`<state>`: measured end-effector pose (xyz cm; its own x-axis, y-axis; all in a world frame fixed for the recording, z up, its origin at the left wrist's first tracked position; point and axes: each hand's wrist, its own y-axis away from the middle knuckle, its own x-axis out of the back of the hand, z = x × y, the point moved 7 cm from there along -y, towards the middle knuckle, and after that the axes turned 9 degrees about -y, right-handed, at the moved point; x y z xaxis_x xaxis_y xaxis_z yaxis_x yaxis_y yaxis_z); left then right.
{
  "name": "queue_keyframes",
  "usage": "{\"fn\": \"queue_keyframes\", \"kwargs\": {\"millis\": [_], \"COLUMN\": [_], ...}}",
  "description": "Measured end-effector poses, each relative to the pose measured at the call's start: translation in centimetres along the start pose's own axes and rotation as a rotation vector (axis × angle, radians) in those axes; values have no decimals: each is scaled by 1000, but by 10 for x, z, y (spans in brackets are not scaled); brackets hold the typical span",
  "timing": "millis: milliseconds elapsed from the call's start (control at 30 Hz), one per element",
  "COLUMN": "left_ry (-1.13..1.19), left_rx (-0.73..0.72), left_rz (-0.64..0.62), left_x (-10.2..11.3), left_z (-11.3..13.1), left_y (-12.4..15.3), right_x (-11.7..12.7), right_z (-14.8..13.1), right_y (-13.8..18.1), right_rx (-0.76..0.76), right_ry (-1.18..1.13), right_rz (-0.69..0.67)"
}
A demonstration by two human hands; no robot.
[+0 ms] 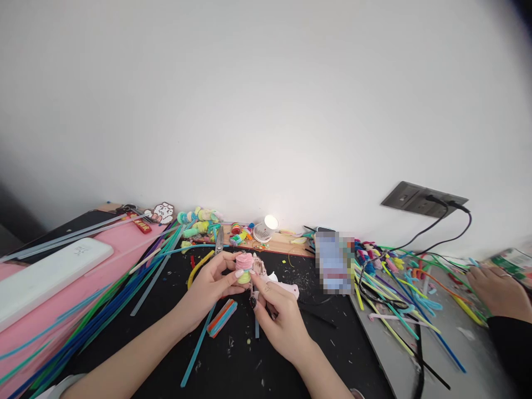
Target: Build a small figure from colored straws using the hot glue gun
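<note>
My left hand (208, 288) pinches a small fuzzy craft piece (244, 267), pink on top and yellow-green below, over a black mat (266, 354). Its thumb and fingers are closed round the piece. My right hand (280, 313) is just right of it, fingers curled, with its fingertips touching the lower side of the same piece. Scissors (219, 242) lie just behind my left hand. A short bundle of red and blue pipe-cleaner pieces (222, 317) lies on the mat under my left wrist.
Long coloured pipe cleaners (103, 302) are heaped at the left over a pink board (62, 293) with a white case (45, 274). More (399, 299) cover a grey surface at the right, where another person's hand (496, 291) rests. A phone (334, 260) stands behind; cables run to a wall socket (424, 199).
</note>
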<state>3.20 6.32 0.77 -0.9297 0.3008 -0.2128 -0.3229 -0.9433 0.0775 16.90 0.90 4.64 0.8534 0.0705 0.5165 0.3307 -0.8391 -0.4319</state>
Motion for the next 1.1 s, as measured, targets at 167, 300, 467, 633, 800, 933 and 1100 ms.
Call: {"fn": "queue_keyframes", "kwargs": {"millis": [167, 300, 467, 633, 800, 933, 1100], "left_ry": [51, 110, 146, 176, 184, 179, 160], "left_rx": [20, 21, 40, 48, 50, 47, 43], "left_rz": [-28, -58, -53, -71, -86, -81, -80], "left_x": [-1, -2, 0, -2, -6, -6, -5], "left_z": [0, -2, -4, -3, 0, 0, 0], "left_y": [1, 0, 0, 1, 1, 1, 0], "right_x": [-1, 0, -1, -2, -2, -2, -4], "right_z": [2, 5, 7, 3, 2, 4, 5], "right_y": [0, 0, 1, 1, 1, 2, 2], "right_rx": [-19, -22, -30, -12, -17, -19, -8], "right_ry": [-34, -36, -51, -78, -68, -60, -66], "right_rz": [-6, -1, -10, -16, -24, -29, -27]}}
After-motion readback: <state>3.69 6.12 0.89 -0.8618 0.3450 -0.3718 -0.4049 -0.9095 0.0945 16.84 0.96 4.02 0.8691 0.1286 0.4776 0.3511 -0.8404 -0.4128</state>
